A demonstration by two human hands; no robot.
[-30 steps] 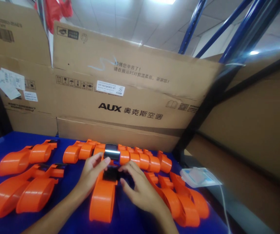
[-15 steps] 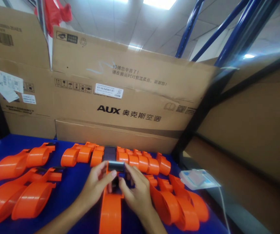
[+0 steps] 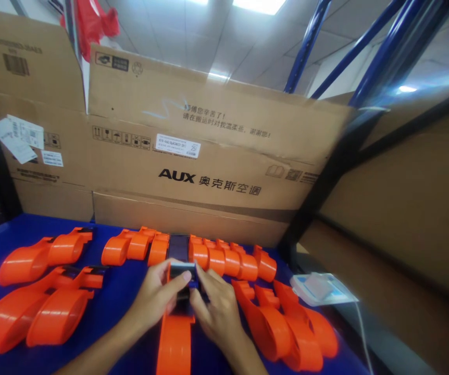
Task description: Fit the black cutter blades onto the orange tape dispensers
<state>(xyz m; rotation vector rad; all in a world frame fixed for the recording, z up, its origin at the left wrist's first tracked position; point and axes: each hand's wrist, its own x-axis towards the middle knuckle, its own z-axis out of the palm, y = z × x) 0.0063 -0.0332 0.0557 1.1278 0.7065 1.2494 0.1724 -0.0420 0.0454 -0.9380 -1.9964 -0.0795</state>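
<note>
An orange tape dispenser (image 3: 174, 344) with a dark head is held between my two hands in the lower middle of the view. My left hand (image 3: 157, 292) grips its left side, the thumb laid across the dark front piece (image 3: 181, 271). On the other side my right hand (image 3: 220, 303) pinches the head near a small blue part, its fingers curled round the right edge. Both hands are closed on it, and they hide much of the head. Just behind stands a dark flat piece (image 3: 178, 247) among more orange dispensers.
Orange dispensers lie in a back row (image 3: 230, 260), in a left group (image 3: 58, 315) and in a right group (image 3: 302, 341) on the blue table surface (image 3: 121, 291). A cardboard wall (image 3: 209, 156) closes off the back. At the right sits a pale box with a cable (image 3: 322, 289).
The dispenser's head has tipped, so its toothed edge, plain before, hardly shows now. Both hands have shifted slightly with it and keep their hold. The whole view has moved a little.
</note>
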